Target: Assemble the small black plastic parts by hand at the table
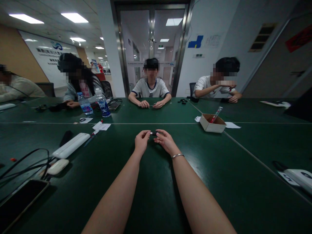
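Observation:
Between my two hands, just above the green table (156, 182), is a small dark stick-shaped piece (153, 133) with a shiny light patch near its left end. Its exact kind is too small to make out. My left hand (142, 141) pinches the left end between thumb and fingers. The right end is pinched by my right hand (166, 141), which has a silver bracelet (178, 156) at the wrist. Fingertips cover both ends of the piece.
At right stands a small open box (213, 125) holding a red-and-clear tube. Left lie a white power bank (71, 145), cables, a white case (58, 166) and a phone (23, 195). Two bottles (104, 105) stand farther off. Several people sit around the table, one directly opposite.

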Action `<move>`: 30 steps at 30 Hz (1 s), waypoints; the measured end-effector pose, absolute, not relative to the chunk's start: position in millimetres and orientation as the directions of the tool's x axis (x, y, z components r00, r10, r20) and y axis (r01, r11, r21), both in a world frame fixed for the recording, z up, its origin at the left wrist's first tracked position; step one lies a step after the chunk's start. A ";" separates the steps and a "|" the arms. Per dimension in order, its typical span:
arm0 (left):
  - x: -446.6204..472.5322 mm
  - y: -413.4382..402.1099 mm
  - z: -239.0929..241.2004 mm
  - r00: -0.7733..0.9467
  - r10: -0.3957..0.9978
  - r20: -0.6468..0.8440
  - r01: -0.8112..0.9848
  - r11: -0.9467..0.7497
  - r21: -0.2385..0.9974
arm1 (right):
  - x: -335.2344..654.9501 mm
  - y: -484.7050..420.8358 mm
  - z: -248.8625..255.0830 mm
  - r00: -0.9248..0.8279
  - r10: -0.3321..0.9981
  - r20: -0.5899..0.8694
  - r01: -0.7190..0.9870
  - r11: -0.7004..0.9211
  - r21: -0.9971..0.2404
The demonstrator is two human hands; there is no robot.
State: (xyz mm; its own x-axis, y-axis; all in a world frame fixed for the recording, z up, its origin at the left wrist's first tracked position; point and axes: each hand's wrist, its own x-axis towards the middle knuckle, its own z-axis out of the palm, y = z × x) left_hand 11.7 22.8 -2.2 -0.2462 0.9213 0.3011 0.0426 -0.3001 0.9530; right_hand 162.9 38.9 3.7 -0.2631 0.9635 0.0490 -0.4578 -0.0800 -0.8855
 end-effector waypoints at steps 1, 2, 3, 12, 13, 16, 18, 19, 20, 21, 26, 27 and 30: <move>11.8 23.5 -2.7 -0.260 0.921 0.290 0.044 -0.289 0.956 | 162.8 39.3 2.9 -0.266 0.963 0.052 -0.454 -0.077 -0.887; 11.9 24.1 -3.2 -0.272 0.921 0.279 0.043 -0.278 0.960 | 162.7 39.8 2.0 -0.267 0.962 0.056 -0.451 -0.073 -0.889; 11.9 24.5 -3.6 -0.282 0.922 0.267 0.041 -0.267 0.963 | 162.5 40.3 0.9 -0.267 0.962 0.061 -0.448 -0.068 -0.891; 9.2 25.2 -4.1 -0.284 0.937 0.204 0.063 -0.194 0.979 | 161.5 44.0 -5.0 -0.291 0.952 0.096 -0.449 -0.047 -0.892; 8.8 25.7 -4.7 -0.283 0.937 0.203 0.076 -0.189 0.979 | 161.7 44.0 -5.1 -0.291 0.951 0.099 -0.448 -0.044 -0.893; 7.7 26.6 -6.0 -0.276 0.938 0.208 0.122 -0.181 0.976 | 162.3 43.8 -5.0 -0.289 0.952 0.099 -0.446 -0.042 -0.894; 7.4 25.8 -5.4 -0.277 0.939 0.206 0.140 -0.173 0.975 | 162.6 43.5 -4.7 -0.290 0.952 0.097 -0.444 -0.044 -0.895; 7.3 25.0 -4.5 -0.278 0.938 0.205 0.151 -0.169 0.974 | 162.8 43.4 -4.6 -0.291 0.952 0.096 -0.443 -0.045 -0.896; 7.3 23.9 -3.4 -0.280 0.938 0.207 0.163 -0.166 0.973 | 163.0 43.2 -4.4 -0.293 0.951 0.095 -0.440 -0.046 -0.897; 7.3 22.7 -2.1 -0.279 0.937 0.209 0.176 -0.164 0.971 | 163.1 43.1 -4.2 -0.295 0.951 0.094 -0.439 -0.047 -0.897; 7.3 17.4 3.5 -0.271 0.939 0.213 0.208 -0.159 0.965 | 164.3 42.5 -3.8 -0.316 0.943 0.101 -0.437 -0.050 -0.898; 7.3 16.9 4.1 -0.269 0.939 0.213 0.209 -0.159 0.965 | 164.6 42.5 -3.8 -0.322 0.941 0.104 -0.435 -0.049 -0.899; 7.6 16.4 5.4 -0.272 0.940 0.208 0.228 -0.147 0.962 | 165.4 42.5 -4.2 -0.339 0.934 0.111 -0.428 -0.048 -0.902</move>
